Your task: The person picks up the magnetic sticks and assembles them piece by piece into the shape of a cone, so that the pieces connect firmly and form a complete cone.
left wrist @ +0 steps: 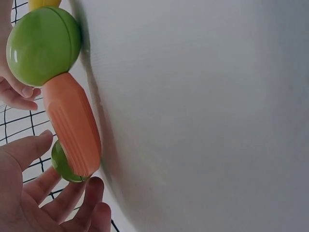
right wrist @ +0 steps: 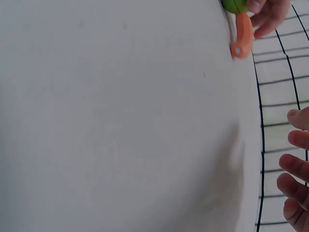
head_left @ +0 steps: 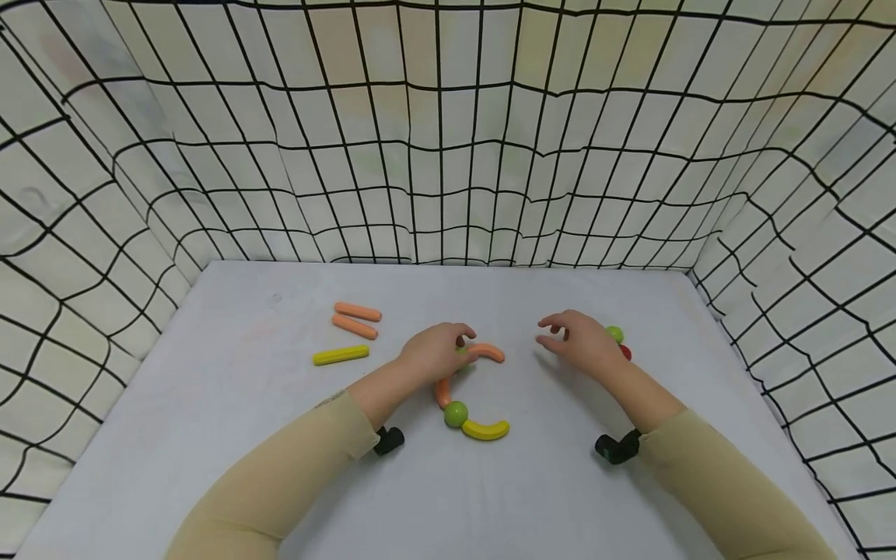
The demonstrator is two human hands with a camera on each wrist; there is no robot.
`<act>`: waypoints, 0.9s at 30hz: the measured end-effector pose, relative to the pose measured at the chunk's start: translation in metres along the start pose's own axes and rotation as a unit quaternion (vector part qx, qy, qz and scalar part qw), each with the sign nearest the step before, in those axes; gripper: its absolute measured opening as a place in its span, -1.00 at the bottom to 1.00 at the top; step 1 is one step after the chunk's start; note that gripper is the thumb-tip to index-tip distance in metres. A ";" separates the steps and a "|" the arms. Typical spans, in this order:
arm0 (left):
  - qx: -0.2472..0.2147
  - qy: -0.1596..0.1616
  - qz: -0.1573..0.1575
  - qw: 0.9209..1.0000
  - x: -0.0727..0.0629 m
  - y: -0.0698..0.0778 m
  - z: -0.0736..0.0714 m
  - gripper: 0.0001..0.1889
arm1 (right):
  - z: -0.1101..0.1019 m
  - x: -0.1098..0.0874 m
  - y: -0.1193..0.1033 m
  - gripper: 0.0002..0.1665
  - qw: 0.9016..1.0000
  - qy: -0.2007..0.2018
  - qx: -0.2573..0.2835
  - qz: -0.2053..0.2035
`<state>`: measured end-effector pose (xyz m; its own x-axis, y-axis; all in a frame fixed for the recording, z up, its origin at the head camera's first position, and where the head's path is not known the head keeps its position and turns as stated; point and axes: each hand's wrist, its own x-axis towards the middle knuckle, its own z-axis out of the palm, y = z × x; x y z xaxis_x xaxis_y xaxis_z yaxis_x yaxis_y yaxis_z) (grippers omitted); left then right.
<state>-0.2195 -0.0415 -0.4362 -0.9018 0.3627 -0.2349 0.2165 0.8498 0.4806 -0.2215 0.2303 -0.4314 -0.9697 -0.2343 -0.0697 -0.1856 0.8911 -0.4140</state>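
Note:
My left hand (head_left: 435, 354) curls its thumb and fingers around a green ball (left wrist: 60, 162) in the middle of the table, partly covering it. An orange curved stick (head_left: 488, 352) extends from that ball to the right. From its near side another orange stick (left wrist: 73, 125) leads to a second green ball (head_left: 456, 414), which touches a yellow curved stick (head_left: 486, 430). Together these pieces form a C-shaped row. Over the table to the right, my right hand (head_left: 577, 340) holds nothing, its fingers loosely bent. A green ball (head_left: 614, 334) and a red ball (head_left: 625, 352) lie partly hidden behind it.
Two orange sticks (head_left: 358, 312) and a straight yellow stick (head_left: 341, 355) lie on the left of the white table (head_left: 210, 404). A black wire grid (head_left: 448, 148) with white sheeting behind it rises along the back and both sides.

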 end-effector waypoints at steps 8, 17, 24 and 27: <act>-0.010 -0.002 0.012 1.000 0.002 0.004 0.001 -0.56 | -0.022 -0.015 0.039 -0.56 0.999 0.036 0.004 0.031; -0.004 -0.005 0.015 1.000 0.004 0.005 0.001 -0.61 | -0.042 -0.028 0.072 -0.45 0.996 0.045 0.025 0.075; -0.002 -0.010 0.020 1.000 0.007 0.005 0.002 -0.62 | -0.041 -0.026 0.088 -0.30 0.994 0.014 0.037 0.100; 0.004 -0.011 0.028 1.000 0.009 0.006 0.004 -0.63 | -0.040 -0.026 0.091 -0.27 0.994 -0.001 0.037 0.104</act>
<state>-0.2250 -0.0322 -0.4387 -0.8798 0.4181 -0.2262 0.2696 0.8307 0.4870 -0.2194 0.3328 -0.4309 -0.9855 -0.0479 -0.1629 0.0322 0.8891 -0.4566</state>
